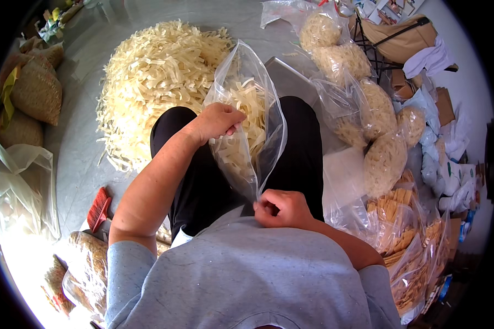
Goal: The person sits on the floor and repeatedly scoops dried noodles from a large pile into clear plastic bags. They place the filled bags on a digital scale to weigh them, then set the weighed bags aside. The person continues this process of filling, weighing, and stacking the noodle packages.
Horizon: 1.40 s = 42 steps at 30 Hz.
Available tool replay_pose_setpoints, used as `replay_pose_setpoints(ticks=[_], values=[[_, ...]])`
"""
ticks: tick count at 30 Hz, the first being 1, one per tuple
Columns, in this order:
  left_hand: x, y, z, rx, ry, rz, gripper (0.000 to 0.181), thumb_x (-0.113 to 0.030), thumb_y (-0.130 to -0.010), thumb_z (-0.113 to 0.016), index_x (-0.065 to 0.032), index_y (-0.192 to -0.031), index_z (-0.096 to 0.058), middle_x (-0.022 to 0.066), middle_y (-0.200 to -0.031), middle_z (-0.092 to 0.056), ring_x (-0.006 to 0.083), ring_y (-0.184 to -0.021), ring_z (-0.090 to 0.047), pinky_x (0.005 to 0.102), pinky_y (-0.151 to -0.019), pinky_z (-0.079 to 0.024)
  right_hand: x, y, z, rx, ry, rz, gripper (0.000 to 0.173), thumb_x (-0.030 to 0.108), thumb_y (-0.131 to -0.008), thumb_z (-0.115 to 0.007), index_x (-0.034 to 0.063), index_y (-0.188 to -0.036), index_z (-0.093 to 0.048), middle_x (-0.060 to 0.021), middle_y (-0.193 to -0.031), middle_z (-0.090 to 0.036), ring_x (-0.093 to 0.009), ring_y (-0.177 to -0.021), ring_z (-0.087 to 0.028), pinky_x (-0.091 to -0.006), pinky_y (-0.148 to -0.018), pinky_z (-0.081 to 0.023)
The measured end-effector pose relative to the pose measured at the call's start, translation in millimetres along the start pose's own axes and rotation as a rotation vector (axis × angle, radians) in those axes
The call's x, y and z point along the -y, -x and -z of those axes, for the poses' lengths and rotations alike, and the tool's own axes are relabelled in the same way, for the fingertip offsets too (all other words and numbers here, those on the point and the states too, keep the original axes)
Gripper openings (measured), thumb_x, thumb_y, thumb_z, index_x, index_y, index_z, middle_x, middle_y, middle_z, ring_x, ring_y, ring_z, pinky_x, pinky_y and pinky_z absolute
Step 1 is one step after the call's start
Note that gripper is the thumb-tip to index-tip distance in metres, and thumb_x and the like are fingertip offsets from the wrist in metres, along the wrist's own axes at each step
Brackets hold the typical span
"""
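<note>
Between my knees stands a clear plastic bag (275,127), its mouth spread wide and its lower part filled with pale, flat dried strips (253,111). My left hand (221,120) pinches the left side of the bag's rim, the fingers curled closed over the film. Close to my body, my right hand (283,208) grips the near corner of the rim between thumb and fingers. A large heap of the same cream-coloured strips (160,78) lies on the floor just beyond my left knee.
Filled clear bags of strips (385,164) line the right side, with bags of browner strips (399,222) nearer me. A folding chair (399,37) stands at the far right. Stuffed sacks (37,90) sit at the left, and a red brush (99,209) lies near my left elbow.
</note>
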State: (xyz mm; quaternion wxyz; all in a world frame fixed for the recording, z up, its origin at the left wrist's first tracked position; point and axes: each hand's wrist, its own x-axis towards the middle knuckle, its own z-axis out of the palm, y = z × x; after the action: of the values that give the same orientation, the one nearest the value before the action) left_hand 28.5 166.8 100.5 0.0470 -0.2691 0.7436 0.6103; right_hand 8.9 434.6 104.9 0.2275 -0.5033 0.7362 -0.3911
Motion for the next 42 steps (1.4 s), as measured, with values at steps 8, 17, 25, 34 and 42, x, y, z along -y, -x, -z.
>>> replay_pose_setpoints(ticks=[8,17,25,34,42], values=[[3.8,-0.6,-0.1,0.026,0.01,-0.015,0.031,-0.033,-0.089,-0.059,-0.0058,-0.075,-0.061,-0.0008,-0.062,-0.053,0.0058,-0.05,-0.043,0.0208,-0.044,-0.032,1.7,-2.5,4.8,0.075,-0.005,-0.035,0.016,0.014,-0.078,-0.062,0.0028,-0.07,-0.054,-0.0095,-0.064,-0.058,-0.025,-0.055,-0.06,-0.033,-0.052,-0.047],[8.3,34.6,-8.8,0.04,0.12,-0.07,0.032,-0.033,-0.095,-0.053,-0.004,-0.084,-0.062,0.0,-0.064,-0.056,0.0054,-0.05,-0.043,0.0207,-0.045,-0.034,-10.0,-1.0,3.0,0.133,-0.076,-0.036,0.014,0.013,-0.078,-0.061,0.0017,-0.072,-0.056,-0.0103,-0.064,-0.06,-0.025,-0.055,-0.06,-0.0329,-0.054,-0.047],[37.5,121.5,-50.3,0.193,-0.293,-0.461,0.018,-0.018,-0.086,-0.067,-0.0005,-0.088,-0.064,0.0071,-0.078,-0.066,0.0133,-0.065,-0.062,0.0251,-0.062,-0.05,-13.5,-4.5,-1.9,0.061,-0.215,-0.135,0.015,0.01,-0.08,-0.06,-0.0017,-0.072,-0.054,-0.0172,-0.062,-0.055,-0.027,-0.05,-0.053,-0.0357,-0.05,-0.042],[36.6,124.9,-84.5,-0.134,-0.67,-0.863,0.022,-0.02,-0.076,-0.068,-0.0072,-0.069,-0.051,0.0064,-0.061,-0.053,0.0229,-0.057,-0.059,0.0361,-0.05,-0.049,-7.9,-8.4,1.2,0.039,-0.221,-0.121,0.017,0.008,-0.083,-0.057,-0.0034,-0.071,-0.053,-0.0175,-0.06,-0.049,-0.019,-0.051,-0.046,-0.0334,-0.051,-0.04],[38.1,117.7,-84.5,-0.065,-0.833,-1.084,0.02,-0.018,-0.073,-0.066,-0.0085,-0.067,-0.049,0.0033,-0.062,-0.048,0.0185,-0.052,-0.054,0.0311,-0.045,-0.045,-10.2,-5.0,-1.0,0.005,-0.338,-0.262,0.013,0.006,-0.081,-0.057,-0.0043,-0.072,-0.056,-0.0143,-0.06,-0.051,-0.009,-0.057,-0.046,-0.03,-0.052,-0.041]])
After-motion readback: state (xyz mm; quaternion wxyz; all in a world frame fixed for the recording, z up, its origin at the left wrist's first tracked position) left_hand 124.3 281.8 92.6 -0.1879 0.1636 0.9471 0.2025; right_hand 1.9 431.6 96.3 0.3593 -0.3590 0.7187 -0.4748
